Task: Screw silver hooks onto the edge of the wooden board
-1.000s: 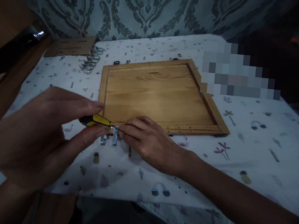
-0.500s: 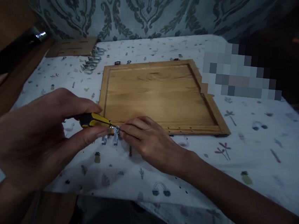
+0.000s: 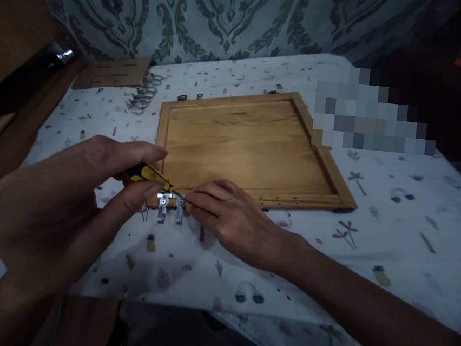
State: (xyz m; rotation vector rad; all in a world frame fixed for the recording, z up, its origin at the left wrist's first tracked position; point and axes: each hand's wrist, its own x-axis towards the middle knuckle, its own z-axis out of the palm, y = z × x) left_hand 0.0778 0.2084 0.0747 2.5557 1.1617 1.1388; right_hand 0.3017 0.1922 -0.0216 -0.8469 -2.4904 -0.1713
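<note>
Between the thumb and fingers of my left hand (image 3: 73, 196) is a screwdriver (image 3: 149, 174) with a yellow and black handle. Its shaft slants down to the right, toward a metal hook (image 3: 179, 211) on the near edge of a framed wooden board (image 3: 233, 146). My right hand (image 3: 230, 219) lies over that edge, fingers pressed together and their tips against this hook. The exact grip is partly hidden. Just left of it, a second metal hook (image 3: 162, 210) with a screw in its plate sits on the board's near left corner.
Several loose metal hooks (image 3: 142, 95) lie at the back left beside a piece of cardboard (image 3: 112, 73). A patterned cloth (image 3: 305, 278) covers the table, with its front edge close to me. A blurred-out patch (image 3: 367, 112) hides the right back area.
The screwdriver handle has tipped up and its tip now slants downward. My left thumb and forefinger have spread further apart, showing the left hook's plate. My right hand has stayed put.
</note>
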